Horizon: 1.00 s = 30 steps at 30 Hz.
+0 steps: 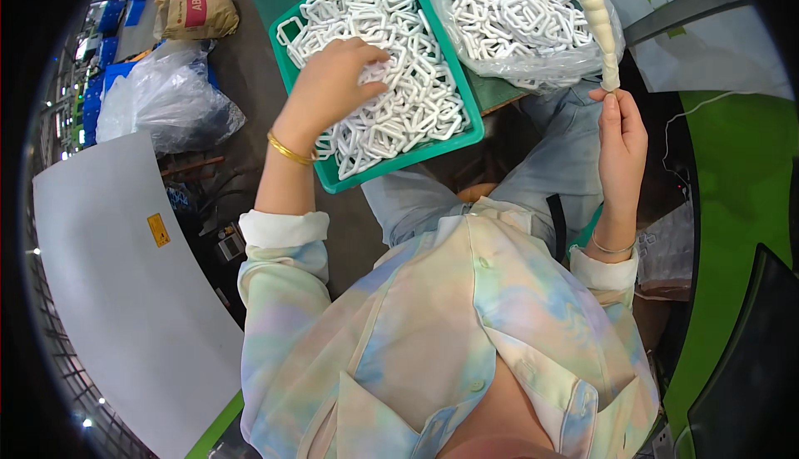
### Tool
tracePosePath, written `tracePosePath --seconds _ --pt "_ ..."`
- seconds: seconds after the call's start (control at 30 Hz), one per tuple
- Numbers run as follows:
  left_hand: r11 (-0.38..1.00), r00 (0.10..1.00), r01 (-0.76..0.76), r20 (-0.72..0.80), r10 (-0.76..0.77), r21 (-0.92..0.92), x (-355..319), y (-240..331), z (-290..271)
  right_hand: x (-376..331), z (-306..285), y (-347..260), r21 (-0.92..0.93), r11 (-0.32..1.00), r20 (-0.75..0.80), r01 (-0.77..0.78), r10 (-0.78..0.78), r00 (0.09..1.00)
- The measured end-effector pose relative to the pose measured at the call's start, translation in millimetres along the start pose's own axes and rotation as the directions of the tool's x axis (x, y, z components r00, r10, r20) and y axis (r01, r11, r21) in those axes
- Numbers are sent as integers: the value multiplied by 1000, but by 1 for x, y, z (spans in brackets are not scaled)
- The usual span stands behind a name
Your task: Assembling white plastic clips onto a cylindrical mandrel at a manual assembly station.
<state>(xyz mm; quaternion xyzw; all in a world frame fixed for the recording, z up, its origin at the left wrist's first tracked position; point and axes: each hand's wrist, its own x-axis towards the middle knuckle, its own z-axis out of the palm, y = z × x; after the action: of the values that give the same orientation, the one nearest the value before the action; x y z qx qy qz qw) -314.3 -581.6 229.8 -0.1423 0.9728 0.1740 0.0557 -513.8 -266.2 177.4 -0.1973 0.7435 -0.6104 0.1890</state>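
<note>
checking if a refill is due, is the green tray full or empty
Full-looking: white links lie heaped from side to side in the green tray, hiding its floor. Cannot tell the exact depth.

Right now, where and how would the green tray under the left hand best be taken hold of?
The green tray is probably best gripped at its near rim, from the person's side: that straight, raised edge is uncovered, whereas the clear plastic bag crowds its right side and the left hand reaches over its left.
</note>
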Motion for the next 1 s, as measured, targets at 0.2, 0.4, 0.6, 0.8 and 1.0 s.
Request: tracePosePath --seconds 0.2,0.4,0.6,0.8,1.0 --pt "978 930 -146 -315 188 152 1 20 36 -4 15 -9 -24 1000 36 11 -10 999" --pt "935 934 -265 -179 309 234 22 13 54 -7 19 -13 -35 995 49 92 -90 995" --pt "938 933 -284 -166 318 201 16 5 39 -10 18 -16 -69 996 52 63 -59 997" --pt "905 875 -179 -482 -32 -385 6 3 24 -8 27 -17 -66 996 72 62 -57 996" --pt "948 983 -61 -185 2 -312 -15 38 36 -7 32 -15 -59 993 91 99 -94 991"
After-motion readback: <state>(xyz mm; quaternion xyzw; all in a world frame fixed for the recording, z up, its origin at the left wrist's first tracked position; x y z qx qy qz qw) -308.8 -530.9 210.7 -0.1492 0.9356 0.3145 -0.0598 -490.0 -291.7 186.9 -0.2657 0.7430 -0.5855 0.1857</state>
